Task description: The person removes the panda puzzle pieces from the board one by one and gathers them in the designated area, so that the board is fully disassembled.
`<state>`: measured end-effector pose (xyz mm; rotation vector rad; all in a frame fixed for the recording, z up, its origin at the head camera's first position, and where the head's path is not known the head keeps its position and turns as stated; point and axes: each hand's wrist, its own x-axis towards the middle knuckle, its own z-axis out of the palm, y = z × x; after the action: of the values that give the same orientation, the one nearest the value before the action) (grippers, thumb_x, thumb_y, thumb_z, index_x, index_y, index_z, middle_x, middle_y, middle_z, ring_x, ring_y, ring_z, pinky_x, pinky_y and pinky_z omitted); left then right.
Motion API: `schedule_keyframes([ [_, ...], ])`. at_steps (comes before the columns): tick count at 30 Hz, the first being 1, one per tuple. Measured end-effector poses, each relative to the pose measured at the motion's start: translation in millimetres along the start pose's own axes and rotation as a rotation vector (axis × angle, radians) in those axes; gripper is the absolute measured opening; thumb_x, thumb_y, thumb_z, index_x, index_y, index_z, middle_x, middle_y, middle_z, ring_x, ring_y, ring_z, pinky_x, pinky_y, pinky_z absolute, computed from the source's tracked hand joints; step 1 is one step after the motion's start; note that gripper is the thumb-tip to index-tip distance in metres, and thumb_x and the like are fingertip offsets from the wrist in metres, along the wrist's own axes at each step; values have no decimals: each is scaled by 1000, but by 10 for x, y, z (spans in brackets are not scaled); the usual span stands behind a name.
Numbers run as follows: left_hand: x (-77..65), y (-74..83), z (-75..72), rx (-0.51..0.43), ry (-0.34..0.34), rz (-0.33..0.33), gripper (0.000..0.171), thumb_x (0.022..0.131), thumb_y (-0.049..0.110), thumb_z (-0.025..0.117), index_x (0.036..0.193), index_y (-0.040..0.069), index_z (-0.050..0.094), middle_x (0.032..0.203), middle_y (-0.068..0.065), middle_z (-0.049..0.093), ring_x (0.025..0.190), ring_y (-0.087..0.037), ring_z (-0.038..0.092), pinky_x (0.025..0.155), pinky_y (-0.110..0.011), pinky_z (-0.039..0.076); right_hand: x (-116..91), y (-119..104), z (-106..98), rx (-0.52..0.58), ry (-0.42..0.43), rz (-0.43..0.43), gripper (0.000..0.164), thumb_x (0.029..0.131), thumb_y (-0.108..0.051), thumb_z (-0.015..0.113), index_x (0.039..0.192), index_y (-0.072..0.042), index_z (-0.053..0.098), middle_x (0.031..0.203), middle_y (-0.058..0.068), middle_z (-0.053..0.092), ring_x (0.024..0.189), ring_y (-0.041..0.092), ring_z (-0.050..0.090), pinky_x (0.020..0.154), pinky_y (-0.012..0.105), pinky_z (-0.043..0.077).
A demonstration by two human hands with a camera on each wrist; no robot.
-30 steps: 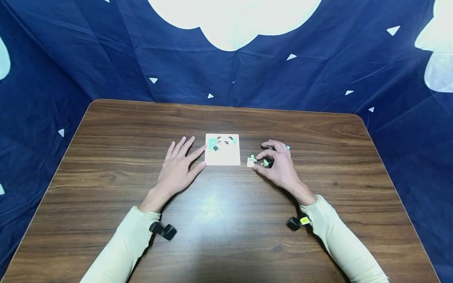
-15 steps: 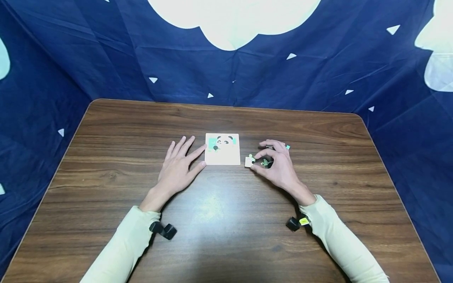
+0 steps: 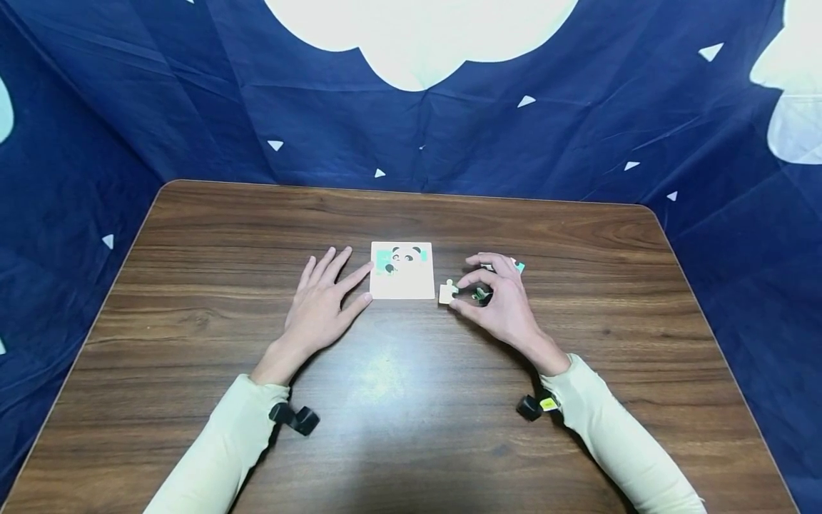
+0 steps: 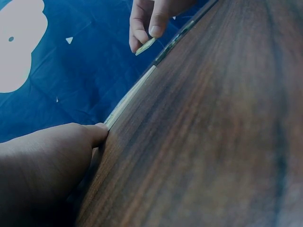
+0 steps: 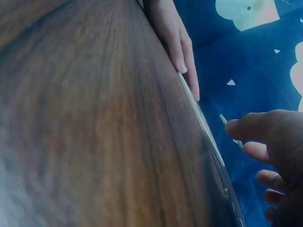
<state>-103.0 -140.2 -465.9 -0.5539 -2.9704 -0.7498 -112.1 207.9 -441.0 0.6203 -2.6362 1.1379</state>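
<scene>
Head view: right hand (image 3: 501, 296) pinching 1 puzzle piece (image 3: 446, 293) between thumb and fingers, held above the table (image 3: 385, 457), just right of the panda board (image 3: 404, 288); left hand (image 3: 319, 307) open-fingered and spread, thumb and index fingertip at the board's left edge. Other pieces (image 3: 480, 293) lie beneath and beside the right hand.

Board (image 3: 404, 288) lies on table (image 3: 411, 457). Left hand (image 3: 317, 307) at board's left, fingertips touching its edge. Right hand (image 3: 504, 303) right of board; held piece (image 3: 446, 293) raised just off board's right edge. Loose pieces (image 3: 519, 267) right of board, partly under right hand. Curtain (image 3: 417, 128) behind board.
</scene>
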Motion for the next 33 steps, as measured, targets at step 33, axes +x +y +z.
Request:
schedule_keyframes([
  [33, 6, -9, 2, 10, -7, -4, 62, 112, 52, 58, 167, 25, 54, 181, -17, 29, 171, -41, 15, 139, -58, 0, 119, -310, 62, 58, -37, -3, 27, 81, -20, 102, 99, -12, 85, 145, 11, 67, 147, 36, 46, 125, 62, 31],
])
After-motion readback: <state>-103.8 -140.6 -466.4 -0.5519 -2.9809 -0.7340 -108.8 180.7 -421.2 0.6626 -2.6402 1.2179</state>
